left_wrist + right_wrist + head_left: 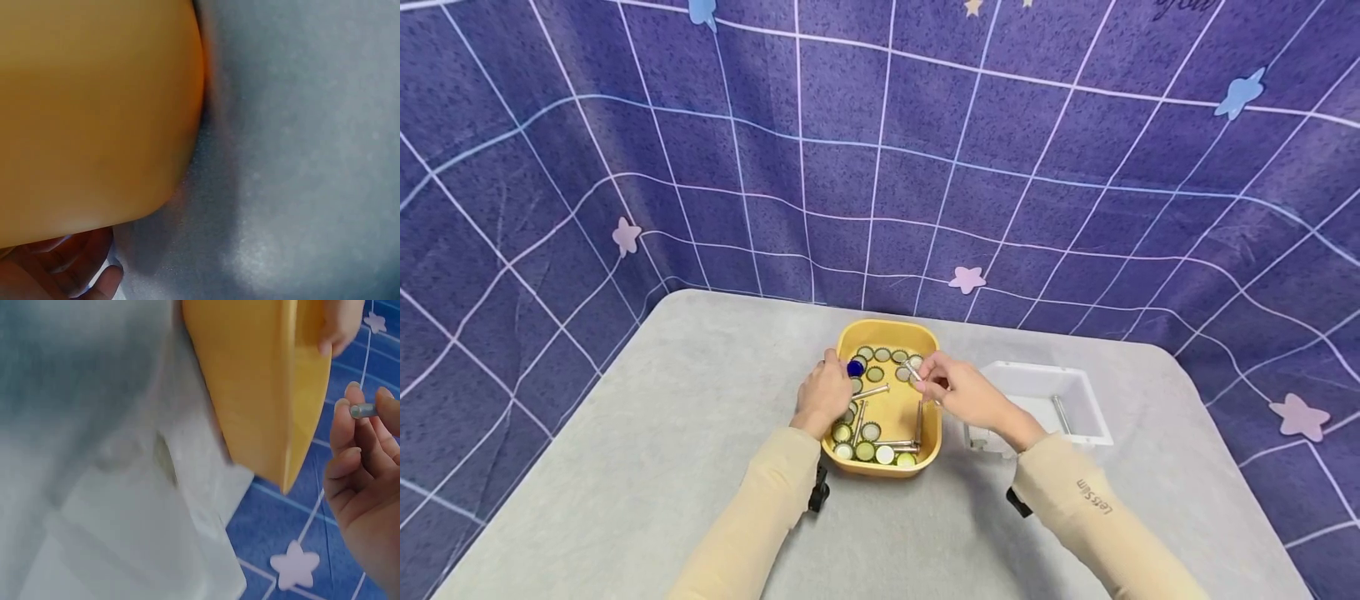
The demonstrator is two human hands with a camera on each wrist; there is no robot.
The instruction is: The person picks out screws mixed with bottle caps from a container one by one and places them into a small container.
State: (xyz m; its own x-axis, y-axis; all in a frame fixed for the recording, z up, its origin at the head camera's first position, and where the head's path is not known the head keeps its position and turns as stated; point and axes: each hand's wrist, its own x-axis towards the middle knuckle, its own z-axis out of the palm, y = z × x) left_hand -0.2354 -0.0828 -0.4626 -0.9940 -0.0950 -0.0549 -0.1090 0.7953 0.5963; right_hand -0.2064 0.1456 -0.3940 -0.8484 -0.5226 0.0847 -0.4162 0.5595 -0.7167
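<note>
Beige sleeves (1093, 521), metal rod (364, 410) pinched between right fingers (342, 428), above yellow tray (883, 469)

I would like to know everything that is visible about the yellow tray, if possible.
The yellow tray is deep, roughly rectangular with rounded corners, smooth and plastic-looking. It stands open side up on the grey table, left of the white bin. Inside lie bottle caps, one dark blue, and slim metal rods. The left hand grips its left rim.

- Yellow tub (94, 125) filling upper left
- Left hand (65, 270) at lower left, fingers bent at tub's edge
- Grey table (319, 137) at right, shadowed near tub
</note>
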